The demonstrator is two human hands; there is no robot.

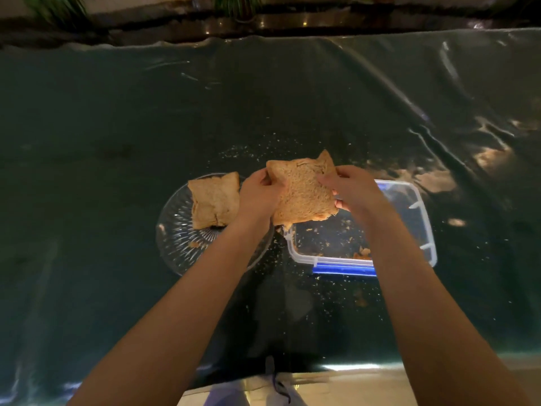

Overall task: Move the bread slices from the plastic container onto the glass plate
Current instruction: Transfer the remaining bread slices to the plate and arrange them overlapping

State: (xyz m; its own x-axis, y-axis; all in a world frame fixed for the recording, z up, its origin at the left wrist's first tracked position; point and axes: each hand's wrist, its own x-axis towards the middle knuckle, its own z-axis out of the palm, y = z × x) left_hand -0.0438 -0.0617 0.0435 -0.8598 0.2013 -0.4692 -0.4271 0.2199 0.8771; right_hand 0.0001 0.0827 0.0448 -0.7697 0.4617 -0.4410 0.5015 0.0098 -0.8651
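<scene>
Left hand (pixel 259 190): closed on the left edge of a bread slice (pixel 301 194), fingers curled round its upper left corner, thumb side toward the camera.
Right hand (pixel 352 187): gripping the same slice at its right edge — fingertips pressed on the top face, thumb showing beneath the lower right corner.
Held bread slice: brown, roughly square, tilted with its face toward the camera; it hangs in the air between the glass plate (pixel 178 247) and the plastic container (pixel 424 230), its lower edge over the container's near left corner. A second brown corner peeks out behind its top right, so more than one slice may be held; I cannot tell for sure.
Glass plate: clear, round, with a cut ray pattern, lying on the tabletop (pixel 117 127) left of the container and just beside it.
Bread on the plate (pixel 215 200): a paler stack of slices lying flat on the far half of the plate, edges not quite aligned.
Plastic container: clear, rectangular, lid off, with blue clips on its near and far sides; only crumbs and small scraps (pixel 363 253) show on its floor where the right forearm does not hide it.
Tabletop: covered in a dark green, shiny, wrinkled sheet — pale crumbs scattered around plate and container.
Far edge: blurred plant leaves (pixel 55 7) beyond the sheet.
</scene>
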